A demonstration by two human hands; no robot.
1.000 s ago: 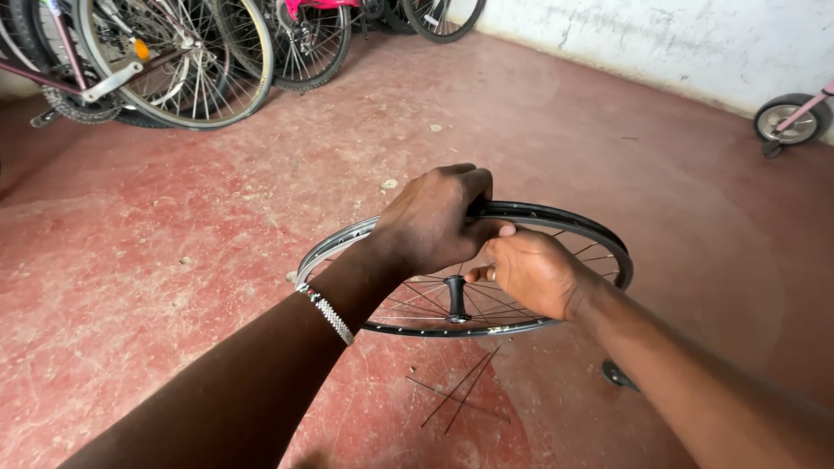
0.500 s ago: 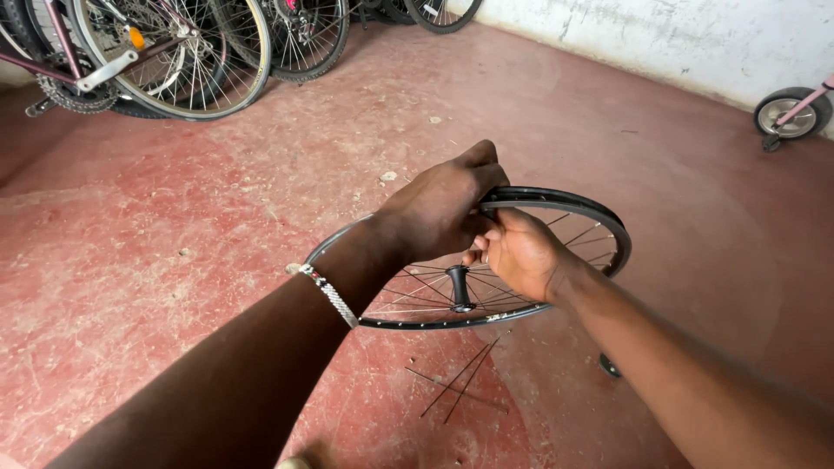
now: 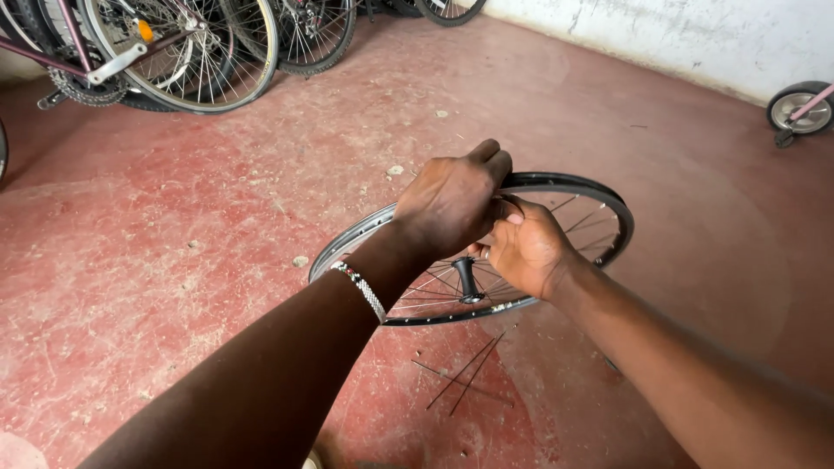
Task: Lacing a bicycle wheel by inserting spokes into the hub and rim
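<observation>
A black bicycle wheel rim (image 3: 599,201) with thin spokes and a black hub (image 3: 467,282) is held above the red floor. My left hand (image 3: 452,204), with a beaded bracelet at the wrist, reaches over the rim and its fingers curl at the rim's far side. My right hand (image 3: 526,247) is closed just beneath it, pinching something small among the spokes; what it pinches is hidden by my left hand. Both hands touch each other.
Several loose spokes (image 3: 465,378) lie on the red concrete floor (image 3: 174,260) below the wheel. Bicycles (image 3: 182,52) stand along the back left. A small wheel (image 3: 801,106) of a pink child's bike sits by the white wall at the right.
The view has dropped and shifted slightly. My hands stay together on the rim, the left hand's fingers now reaching a little further over the rim's edge.
</observation>
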